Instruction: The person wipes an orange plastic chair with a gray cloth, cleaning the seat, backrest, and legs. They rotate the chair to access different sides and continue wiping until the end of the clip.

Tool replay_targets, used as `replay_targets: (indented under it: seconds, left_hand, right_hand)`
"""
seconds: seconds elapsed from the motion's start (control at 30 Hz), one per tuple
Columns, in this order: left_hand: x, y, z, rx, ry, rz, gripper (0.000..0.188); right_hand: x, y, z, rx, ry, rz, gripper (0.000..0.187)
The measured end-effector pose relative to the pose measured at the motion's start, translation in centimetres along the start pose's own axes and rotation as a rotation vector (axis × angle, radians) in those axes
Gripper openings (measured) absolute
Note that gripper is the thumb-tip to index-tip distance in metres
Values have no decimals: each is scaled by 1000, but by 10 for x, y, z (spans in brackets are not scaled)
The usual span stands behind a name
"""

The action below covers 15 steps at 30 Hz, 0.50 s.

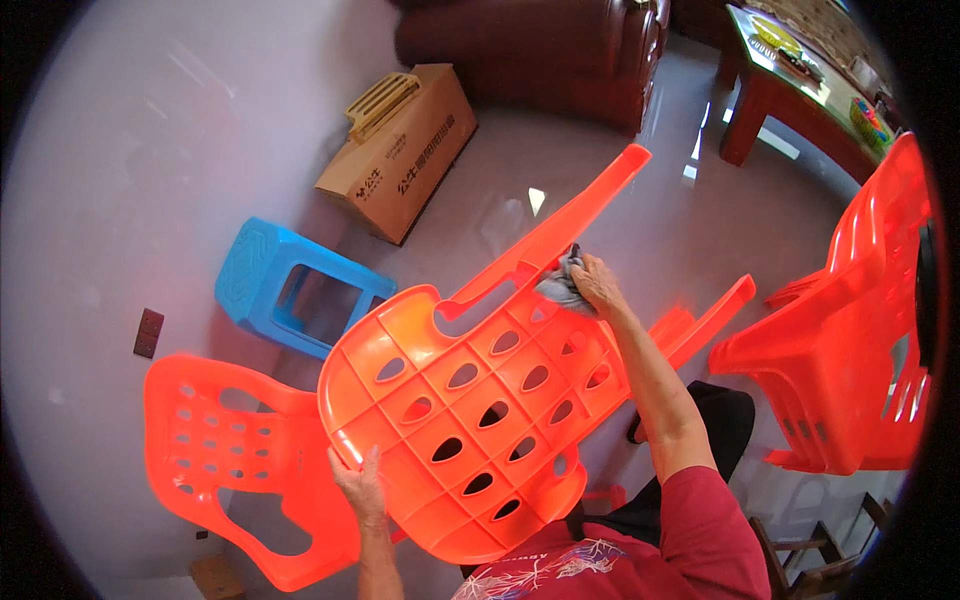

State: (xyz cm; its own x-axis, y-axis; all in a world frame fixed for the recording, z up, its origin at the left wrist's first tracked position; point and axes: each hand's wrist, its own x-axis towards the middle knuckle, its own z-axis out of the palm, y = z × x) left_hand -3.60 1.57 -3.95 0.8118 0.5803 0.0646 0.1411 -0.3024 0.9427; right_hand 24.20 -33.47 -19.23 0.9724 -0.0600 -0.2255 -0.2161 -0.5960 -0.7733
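Observation:
A red-orange plastic chair (440,340) is tipped over in front of me, its ribbed surface with teardrop holes facing up and its legs pointing away. My left hand (360,488) is closed on the rim at its near left. My right hand (598,287) is closed on a crumpled grey cloth (563,284), which it presses against the chair near the base of a far leg. The fingertips under the cloth are partly hidden.
Another red-orange chair (165,440) stands at the left, partly behind the held one. A blue stool (262,275) lies near the wall beside a cardboard box (400,150). Stacked chairs (825,350) stand at the right. Beyond are a brown sofa (530,60) and a low table (745,130).

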Motion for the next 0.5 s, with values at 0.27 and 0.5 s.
replay_targets:
  seconds: [0.27, 0.5]
  left_hand:
    - [-3, 34, 9, -46, 23, 312, 52]
    - [-24, 94, 16, 91, 5, 543, 67]
  right_hand:
    - [-25, -26, -48, 615, 350, -106, 33]
    - [-57, -46, -101, 1225, 305, -237, 15]
